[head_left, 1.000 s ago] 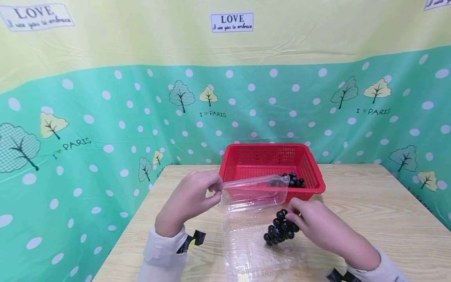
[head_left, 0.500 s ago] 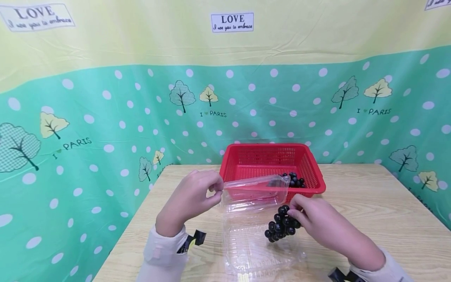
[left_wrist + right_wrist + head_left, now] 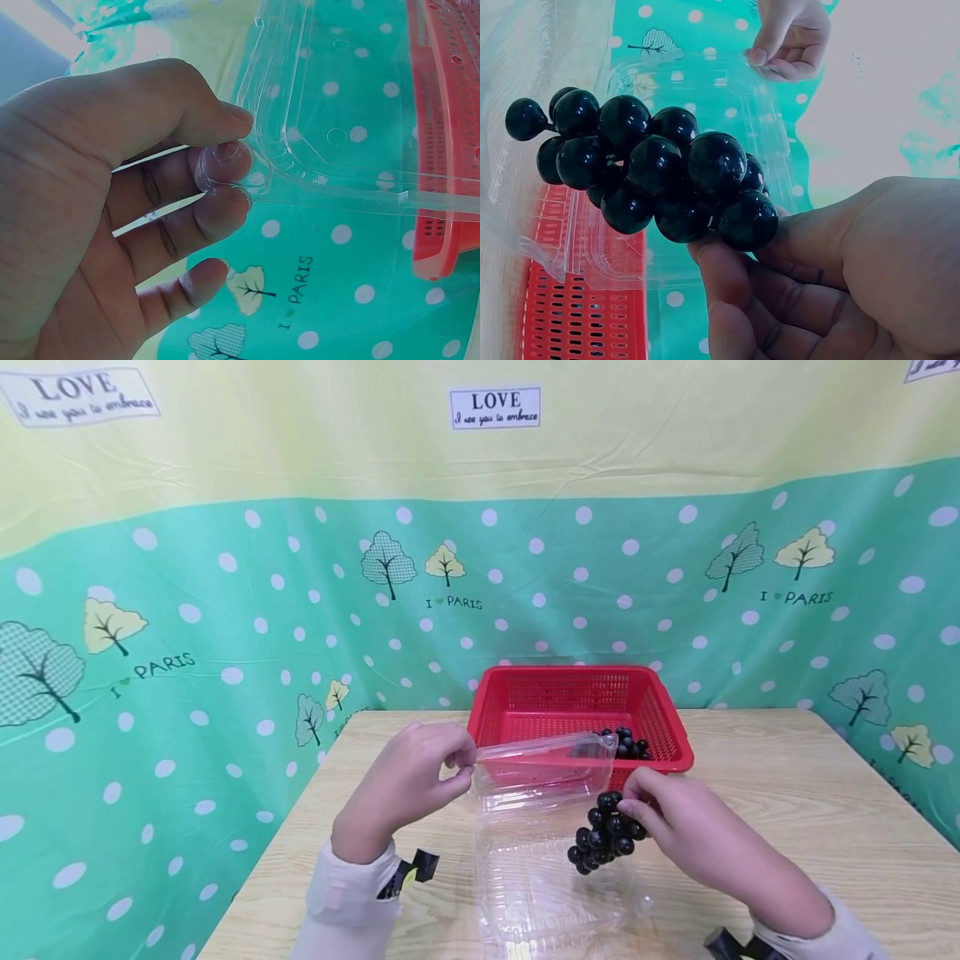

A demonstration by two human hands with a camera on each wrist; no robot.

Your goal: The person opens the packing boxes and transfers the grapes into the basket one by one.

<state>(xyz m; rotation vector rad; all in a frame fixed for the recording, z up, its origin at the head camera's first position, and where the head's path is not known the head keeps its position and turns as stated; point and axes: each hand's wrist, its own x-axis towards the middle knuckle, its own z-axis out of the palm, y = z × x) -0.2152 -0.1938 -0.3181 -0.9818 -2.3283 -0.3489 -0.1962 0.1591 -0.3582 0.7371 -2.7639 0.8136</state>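
Note:
A bunch of glossy black grapes (image 3: pixel 602 837) hangs from my right hand (image 3: pixel 678 822), whose thumb and fingers pinch its upper end over the clear plastic container's base (image 3: pixel 517 893). In the right wrist view the same grapes (image 3: pixel 652 161) fill the middle, in front of the fingertips. My left hand (image 3: pixel 408 789) pinches a corner tab of the container's raised lid (image 3: pixel 543 777). The left wrist view shows thumb and index finger on that tab, the other fingers loose. Through the lid, part of the red basket is visible.
Behind the container stands a red perforated basket (image 3: pixel 667 702) with more black grapes (image 3: pixel 628 745) in its front right corner. The wooden table (image 3: pixel 780 793) reaches a green and yellow printed curtain (image 3: pixel 570 577) at the back and sides.
My right hand has risen slightly and shifted a little right with the grapes, lifting them from lower over the container base. The left hand and lid have stayed in place.

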